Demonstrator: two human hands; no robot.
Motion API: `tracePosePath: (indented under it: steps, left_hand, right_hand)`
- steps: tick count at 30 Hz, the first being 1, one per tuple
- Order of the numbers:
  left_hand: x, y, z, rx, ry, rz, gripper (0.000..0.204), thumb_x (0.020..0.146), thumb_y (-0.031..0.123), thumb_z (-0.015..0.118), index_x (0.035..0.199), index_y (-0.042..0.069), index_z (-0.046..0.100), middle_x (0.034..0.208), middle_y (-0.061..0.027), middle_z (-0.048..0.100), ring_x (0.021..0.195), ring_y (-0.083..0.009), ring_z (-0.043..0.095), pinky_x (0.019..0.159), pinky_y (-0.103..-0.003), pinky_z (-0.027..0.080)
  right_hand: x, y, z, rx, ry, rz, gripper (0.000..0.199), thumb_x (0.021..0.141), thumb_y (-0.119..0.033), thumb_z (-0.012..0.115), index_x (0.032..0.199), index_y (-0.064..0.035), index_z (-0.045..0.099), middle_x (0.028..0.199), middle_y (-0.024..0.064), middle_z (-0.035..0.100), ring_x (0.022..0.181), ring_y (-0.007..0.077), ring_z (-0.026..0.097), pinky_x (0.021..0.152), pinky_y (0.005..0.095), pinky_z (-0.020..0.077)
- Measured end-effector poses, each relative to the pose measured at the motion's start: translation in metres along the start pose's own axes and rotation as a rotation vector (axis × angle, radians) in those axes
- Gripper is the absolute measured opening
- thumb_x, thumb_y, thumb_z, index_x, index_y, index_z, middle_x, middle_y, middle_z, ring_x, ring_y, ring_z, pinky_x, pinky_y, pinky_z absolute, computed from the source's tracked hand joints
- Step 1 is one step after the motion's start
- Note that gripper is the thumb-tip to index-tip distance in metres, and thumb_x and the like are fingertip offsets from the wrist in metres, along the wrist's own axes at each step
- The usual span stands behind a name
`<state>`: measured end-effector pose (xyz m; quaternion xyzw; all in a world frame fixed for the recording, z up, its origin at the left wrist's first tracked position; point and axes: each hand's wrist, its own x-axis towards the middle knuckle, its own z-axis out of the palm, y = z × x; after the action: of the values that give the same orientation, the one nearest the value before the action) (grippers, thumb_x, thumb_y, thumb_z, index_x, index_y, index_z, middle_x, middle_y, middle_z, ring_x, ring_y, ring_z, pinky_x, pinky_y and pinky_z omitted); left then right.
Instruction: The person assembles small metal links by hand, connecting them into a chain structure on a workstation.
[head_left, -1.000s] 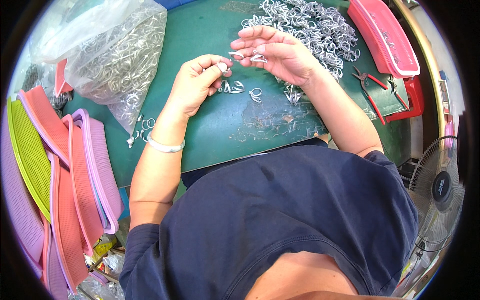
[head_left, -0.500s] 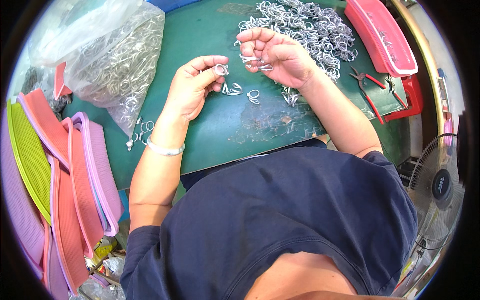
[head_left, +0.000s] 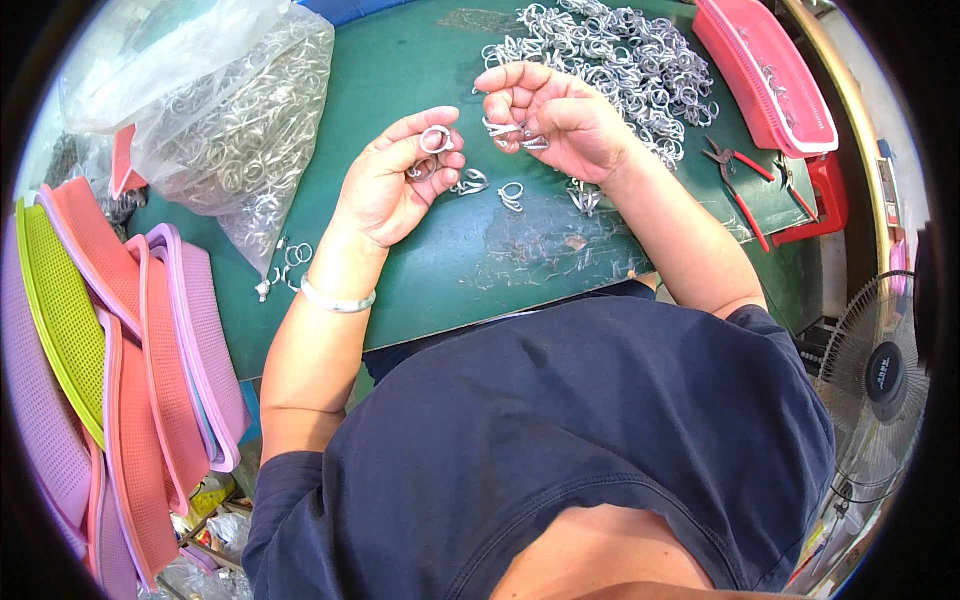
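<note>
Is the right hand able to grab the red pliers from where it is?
Probably yes. The right hand holds small metal clips, but the pliers lie in the open on the green mat beside that forearm, with nothing between.

- Ring (head_left: 436, 139): a small silver metal ring, held upright between the thumb and fingertips of the left hand (head_left: 395, 180), its open face toward the camera, above the green mat (head_left: 420, 270).
- Second ring (head_left: 418, 170): partly hidden in the same hand's palm, just below the first.
- Clips (head_left: 510, 130): a few thin silver pieces pinched in the curled fingers of the right hand (head_left: 555, 120), raised over the mat, right of the ring.
</note>
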<state>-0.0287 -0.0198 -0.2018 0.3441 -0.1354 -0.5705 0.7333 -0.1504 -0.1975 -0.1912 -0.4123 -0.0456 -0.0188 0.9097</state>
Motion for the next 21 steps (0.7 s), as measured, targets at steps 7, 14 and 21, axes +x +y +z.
tracePosePath:
  steps: [7,14,21]
  left_hand:
    - [0.003,0.002,-0.001,-0.161,-0.080,-0.036,0.029,0.086,0.010,0.048,0.108,-0.007,0.050,0.085,-0.0102,0.059,0.073,-0.0150,0.056,0.063,-0.024,0.047]
    - [0.003,0.002,-0.005,-0.097,-0.079,-0.015,0.037,0.082,0.002,0.049,0.117,-0.008,0.044,0.093,-0.0109,0.056,0.076,-0.0141,0.053,0.062,-0.022,0.046]
    - [-0.002,-0.003,0.005,0.286,-0.018,0.186,0.040,0.079,-0.005,0.049,0.119,0.003,0.049,0.097,-0.0060,0.056,0.079,-0.0117,0.053,0.066,-0.021,0.044]
  right_hand:
    - [-0.001,0.000,0.002,-0.076,0.021,-0.004,0.047,0.067,0.004,0.045,0.114,0.0027,0.047,0.089,0.0079,0.054,0.078,0.0136,0.052,0.069,0.0254,0.0441]
    - [-0.001,-0.001,0.003,-0.057,0.030,-0.002,0.047,0.064,0.008,0.042,0.110,0.0031,0.049,0.088,0.0101,0.057,0.078,0.0148,0.054,0.070,0.0265,0.0448]
    - [-0.002,0.001,0.004,-0.062,0.053,-0.002,0.047,0.062,0.011,0.041,0.108,0.0025,0.051,0.088,0.0101,0.058,0.077,0.0151,0.054,0.070,0.0266,0.0451]
